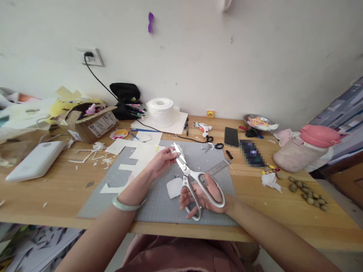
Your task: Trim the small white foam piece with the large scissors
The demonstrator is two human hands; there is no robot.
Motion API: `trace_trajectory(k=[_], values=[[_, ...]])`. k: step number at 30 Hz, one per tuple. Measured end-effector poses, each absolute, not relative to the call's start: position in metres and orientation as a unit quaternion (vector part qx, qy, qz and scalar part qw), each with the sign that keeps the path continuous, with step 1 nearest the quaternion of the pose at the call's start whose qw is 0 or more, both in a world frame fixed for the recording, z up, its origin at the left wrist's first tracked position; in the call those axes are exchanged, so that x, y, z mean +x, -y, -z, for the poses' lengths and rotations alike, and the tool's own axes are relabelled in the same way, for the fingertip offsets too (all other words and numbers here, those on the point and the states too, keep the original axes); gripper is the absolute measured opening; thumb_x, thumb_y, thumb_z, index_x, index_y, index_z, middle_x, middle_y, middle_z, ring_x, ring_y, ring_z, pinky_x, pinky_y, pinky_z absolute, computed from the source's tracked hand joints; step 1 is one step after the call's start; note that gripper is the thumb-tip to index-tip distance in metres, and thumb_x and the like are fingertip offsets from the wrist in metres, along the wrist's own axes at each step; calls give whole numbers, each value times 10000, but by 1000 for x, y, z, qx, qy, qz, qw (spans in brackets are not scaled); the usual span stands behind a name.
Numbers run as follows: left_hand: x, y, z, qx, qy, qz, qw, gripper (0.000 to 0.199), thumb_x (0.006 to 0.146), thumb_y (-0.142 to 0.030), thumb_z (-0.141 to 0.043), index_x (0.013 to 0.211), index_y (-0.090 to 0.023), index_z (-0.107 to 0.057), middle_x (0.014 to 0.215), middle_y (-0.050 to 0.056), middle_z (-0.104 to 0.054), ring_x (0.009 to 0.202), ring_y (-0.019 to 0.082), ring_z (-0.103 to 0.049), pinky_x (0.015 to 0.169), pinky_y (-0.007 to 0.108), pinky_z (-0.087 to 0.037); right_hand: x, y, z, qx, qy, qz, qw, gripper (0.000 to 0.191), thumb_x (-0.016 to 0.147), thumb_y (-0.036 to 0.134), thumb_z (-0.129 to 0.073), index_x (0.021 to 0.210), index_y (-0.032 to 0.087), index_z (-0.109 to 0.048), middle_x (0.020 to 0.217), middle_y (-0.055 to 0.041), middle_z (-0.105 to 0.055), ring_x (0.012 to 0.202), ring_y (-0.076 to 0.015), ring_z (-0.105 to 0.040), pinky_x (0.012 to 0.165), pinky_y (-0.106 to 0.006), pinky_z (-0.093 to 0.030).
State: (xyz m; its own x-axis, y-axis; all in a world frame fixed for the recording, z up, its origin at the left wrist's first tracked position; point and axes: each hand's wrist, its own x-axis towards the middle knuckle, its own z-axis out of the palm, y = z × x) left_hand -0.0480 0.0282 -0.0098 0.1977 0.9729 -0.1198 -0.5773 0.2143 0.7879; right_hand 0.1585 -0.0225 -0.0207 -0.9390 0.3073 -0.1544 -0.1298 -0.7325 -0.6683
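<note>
My right hand [202,196] grips the handles of large silver scissors [189,174], whose blades point up and left over the grey cutting mat [159,204]. My left hand [162,161], with a pale green bangle [124,204] on the wrist, pinches a small white piece right at the scissor blades. A cut white scrap [174,187] lies on the mat just below the blades. White sheets with cut-out shapes [133,166] lie on the mat's left part. A metal ruler [217,167] lies behind the scissors.
A phone [231,136], glue gun [204,128], small black scissors [217,146], tape roll [160,110] and pens sit at the back. A cardboard box [95,122] and white device [35,160] stand left. A pink-lidded bottle [304,147] and nuts [307,192] lie right.
</note>
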Motion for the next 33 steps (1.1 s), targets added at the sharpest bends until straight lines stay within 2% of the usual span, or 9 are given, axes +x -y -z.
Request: trace_trajectory(k=[2, 3, 6, 8, 12, 17, 24, 27, 33], values=[[-46, -27, 9, 313, -320, -537, 715, 181, 617, -70, -747, 761, -98, -642, 680, 18, -634, 623, 102, -591, 623, 203, -476, 159, 23, 17, -119, 334, -929, 108, 807, 624, 829, -420, 996, 125, -546, 1006, -137, -587, 974, -247, -562, 790, -397, -472], [-45, -26, 8, 312, -322, -537, 715, 184, 613, -70, -749, 759, -100, -642, 678, 15, -632, 619, 99, -589, 624, 200, -475, 159, 22, 16, -116, 329, -931, 104, 799, 620, 821, -441, 997, 125, -547, 1010, -131, -584, 977, -249, -563, 795, -397, -471], [-42, -25, 8, 308, -336, -540, 708, 177, 607, -65, -750, 726, -114, -627, 668, 6, -626, 615, 92, -585, 629, 193, -472, 157, 21, 19, -124, 333, -929, 105, 775, 658, 808, -408, 957, 110, -558, 933, -116, -586, 799, -211, -599, 620, -327, -502], [-41, -24, 8, 312, -344, -534, 706, 179, 605, -66, -750, 701, -126, -611, 656, 3, -620, 614, 95, -585, 621, 194, -470, 156, 21, 22, -143, 345, -921, 107, 698, 716, 754, -404, 902, 100, -564, 861, -100, -580, 677, -170, -585, 507, -272, -482], [-41, -24, 10, 318, -352, -524, 708, 206, 589, -81, -766, 684, -135, -591, 650, -2, -615, 612, 98, -585, 609, 192, -468, 154, 23, 23, -211, 351, -905, 114, 483, 815, 579, -427, 832, 109, -536, 698, -41, -538, 551, -127, -553, 458, -252, -482], [-41, -24, 11, 327, -348, -519, 710, 192, 605, -88, -762, 724, -122, -615, 667, 6, -625, 620, 97, -585, 623, 193, -477, 152, 27, 18, -260, 357, -889, 125, 432, 815, 533, -425, 873, 118, -528, 616, -19, -530, 473, -121, -538, 389, -229, -454], [-42, -24, 11, 321, -336, -523, 715, 202, 610, -89, -763, 763, -109, -633, 690, 12, -633, 633, 95, -585, 633, 192, -472, 151, 29, 16, -301, 384, -863, 127, 608, 812, 667, -335, 904, 106, -550, 569, -23, -538, 392, -108, -484, 333, -223, -413], [-41, -24, 10, 320, -340, -527, 711, 188, 615, -82, -755, 760, -112, -639, 690, 9, -630, 627, 92, -579, 622, 190, -463, 151, 31, 12, -296, 400, -857, 133, 671, 811, 705, -266, 901, 106, -555, 596, -39, -563, 383, -94, -474, 354, -217, -404], [-41, -24, 8, 316, -342, -541, 700, 180, 618, -87, -758, 747, -125, -638, 699, 1, -629, 638, 89, -579, 639, 189, -470, 148, 32, 8, -193, 409, -878, 156, 778, 784, 756, -166, 918, 96, -554, 710, -91, -598, 548, -139, -562, 496, -260, -464]])
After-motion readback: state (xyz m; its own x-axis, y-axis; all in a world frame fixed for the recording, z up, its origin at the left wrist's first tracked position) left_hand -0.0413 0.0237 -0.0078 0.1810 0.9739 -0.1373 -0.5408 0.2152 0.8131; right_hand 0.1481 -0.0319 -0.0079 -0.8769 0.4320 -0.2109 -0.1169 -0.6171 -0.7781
